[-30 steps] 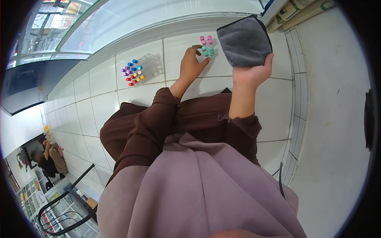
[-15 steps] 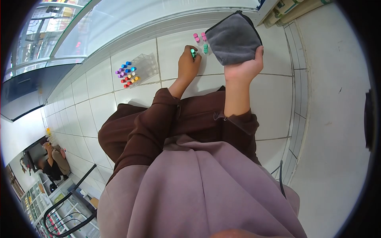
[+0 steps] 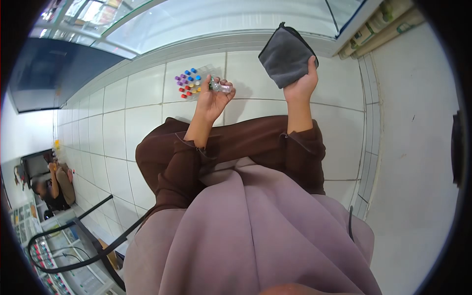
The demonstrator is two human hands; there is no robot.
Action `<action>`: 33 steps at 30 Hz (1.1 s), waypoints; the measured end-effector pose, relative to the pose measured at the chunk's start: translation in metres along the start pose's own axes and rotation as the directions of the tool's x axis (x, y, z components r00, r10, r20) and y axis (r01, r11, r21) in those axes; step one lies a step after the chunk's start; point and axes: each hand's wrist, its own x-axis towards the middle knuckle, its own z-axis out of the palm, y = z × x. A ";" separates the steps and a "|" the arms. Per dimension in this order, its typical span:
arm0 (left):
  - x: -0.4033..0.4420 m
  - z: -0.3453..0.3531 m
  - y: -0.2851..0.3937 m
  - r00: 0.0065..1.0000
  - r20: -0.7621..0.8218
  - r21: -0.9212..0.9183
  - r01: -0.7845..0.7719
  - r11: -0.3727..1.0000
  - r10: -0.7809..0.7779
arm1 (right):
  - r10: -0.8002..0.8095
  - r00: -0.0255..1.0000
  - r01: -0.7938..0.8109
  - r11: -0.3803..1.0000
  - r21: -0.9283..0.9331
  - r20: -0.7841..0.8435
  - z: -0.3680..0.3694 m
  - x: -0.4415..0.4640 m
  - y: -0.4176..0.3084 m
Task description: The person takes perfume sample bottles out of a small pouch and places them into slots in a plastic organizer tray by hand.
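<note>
My left hand [image 3: 212, 104] is turned palm up, its fingers curled around small clear bottles [image 3: 221, 87]. Their caps are mostly hidden, and I cannot tell exactly how many there are. Just left of that hand, on the tiled floor, is a close cluster of similar clear bottles with blue, purple, red, yellow and white caps [image 3: 188, 82]. My right hand [image 3: 301, 89] grips a soft grey pouch [image 3: 286, 58] with black edging by its lower right side, thumb on top. The pouch is held above the floor and looks flat.
A glass display case [image 3: 196, 19] runs along the far side, and a white wall [image 3: 413, 147] rises on the right. Rolled items [image 3: 378, 27] stand in the far right corner. A person [image 3: 58, 187] sits far left, beyond a black metal frame [image 3: 101, 253].
The pink- and green-capped bottles are gone from the floor beside the pouch. My left hand has turned palm up and moved left with clear bottles, toward the cluster. The pouch stays in my right hand.
</note>
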 end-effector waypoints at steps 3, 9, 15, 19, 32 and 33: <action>-0.039 0.011 0.019 0.998 -0.054 0.044 -0.038 0.998 0.041 | 0.100 0.994 -0.098 0.995 -0.035 0.041 0.005 -0.011 0.014; -0.091 -0.022 0.035 0.992 -0.101 0.455 -0.016 0.890 0.070 | 0.364 0.918 -0.356 0.931 -0.076 0.156 0.001 -0.039 0.024; -0.122 -0.001 0.007 0.995 0.081 0.651 -0.091 0.753 0.050 | 0.388 0.889 -0.362 0.921 -0.146 0.242 0.008 -0.080 0.019; -0.122 0.020 -0.014 0.974 -0.015 0.760 -0.135 0.635 0.225 | 0.334 0.915 -0.291 0.935 -0.205 0.226 0.014 -0.120 0.028; -0.125 0.026 -0.026 0.972 0.137 0.837 -0.215 0.503 0.189 | 0.222 0.948 0.050 0.606 -0.794 0.229 -0.002 -0.195 0.052; -0.118 0.022 -0.028 0.982 0.128 0.861 -0.180 0.476 0.141 | 0.214 0.948 0.061 0.601 -0.797 0.235 -0.004 -0.193 0.050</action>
